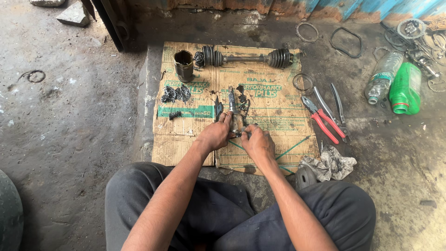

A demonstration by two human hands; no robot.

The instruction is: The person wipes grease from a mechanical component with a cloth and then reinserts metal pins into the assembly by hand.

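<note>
My left hand (215,135) and my right hand (257,142) both grip a greasy metal joint with a splined stub shaft (232,103) over a flattened cardboard sheet (186,139). The shaft points away from me. Dark grease clumps (176,94) lie to the left of it on the cardboard. A drive axle with two rubber boots (246,58) lies across the far edge of the cardboard, beside a dark cylindrical joint cup (184,65). My fingers hide the lower part of the joint.
Red-handled pliers (323,119) and another plier tool (338,109) lie right of the cardboard, with a crumpled rag (329,163) nearer me. A clear plastic bottle (383,76), a green bottle (405,88) and metal rings (307,32) sit on the stained concrete floor farther right.
</note>
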